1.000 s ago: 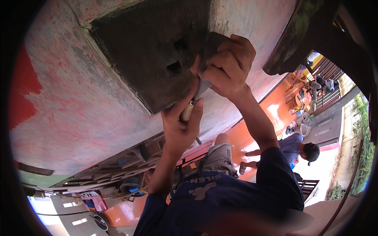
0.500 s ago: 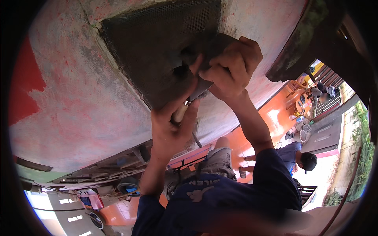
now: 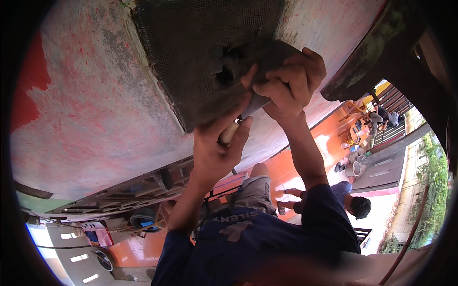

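My left hand (image 3: 217, 148) is closed around a tool with a pale handle (image 3: 229, 133) and a shiny metal collar; its working end is hidden in shadow. Above it, a dark mesh screen (image 3: 191, 62) fills an opening in the wall, with torn holes (image 3: 224, 74) near its middle. The fingers of my right hand (image 3: 293, 86) are curled shut on the loose lower right corner of the mesh (image 3: 274, 52), which bends away from the wall. My left fingertips reach up along the mesh, close to the right hand.
Around the screen runs a wall (image 3: 105, 105) with worn pink and grey paint. A dark beam (image 3: 362, 52) hangs at the upper right. Below are an orange tiled floor (image 3: 286, 167), a person in a dark cap (image 3: 360, 207), and a round table (image 3: 358, 131) with people beside it.
The whole view has shifted slightly, so the screen and both hands appear farther right. Both hands keep their grips, with little movement against the mesh.
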The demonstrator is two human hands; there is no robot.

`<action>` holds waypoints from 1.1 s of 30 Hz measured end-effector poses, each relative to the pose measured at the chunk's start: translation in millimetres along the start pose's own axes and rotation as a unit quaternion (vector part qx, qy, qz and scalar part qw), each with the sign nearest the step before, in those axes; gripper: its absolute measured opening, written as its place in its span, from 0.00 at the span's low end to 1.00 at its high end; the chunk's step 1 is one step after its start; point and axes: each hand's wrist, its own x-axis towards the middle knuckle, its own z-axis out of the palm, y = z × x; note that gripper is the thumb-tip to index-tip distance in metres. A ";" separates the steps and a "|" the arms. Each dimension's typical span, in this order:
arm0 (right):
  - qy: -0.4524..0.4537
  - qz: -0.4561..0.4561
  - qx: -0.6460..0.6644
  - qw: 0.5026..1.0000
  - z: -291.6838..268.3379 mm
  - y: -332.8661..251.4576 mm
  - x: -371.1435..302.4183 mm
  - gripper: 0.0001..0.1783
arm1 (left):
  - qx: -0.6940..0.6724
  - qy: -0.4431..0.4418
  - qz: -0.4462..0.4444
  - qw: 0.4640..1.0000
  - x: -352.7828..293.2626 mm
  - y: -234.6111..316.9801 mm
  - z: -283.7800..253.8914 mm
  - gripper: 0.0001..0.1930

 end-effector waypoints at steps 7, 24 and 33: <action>-0.042 0.003 -0.017 0.999 -7.2 1.5 10.6 0.19 | 0.011 -0.003 0.024 1.000 2.8 2.9 -0.5 0.19; 0.020 -0.009 -0.023 0.999 8.2 16.3 34.3 0.17 | -0.008 0.000 -0.057 0.998 19.6 15.6 -3.0 0.20; -0.001 -0.040 -0.016 0.999 6.6 27.5 34.8 0.18 | -0.005 -0.001 -0.086 0.996 22.9 21.7 -1.6 0.19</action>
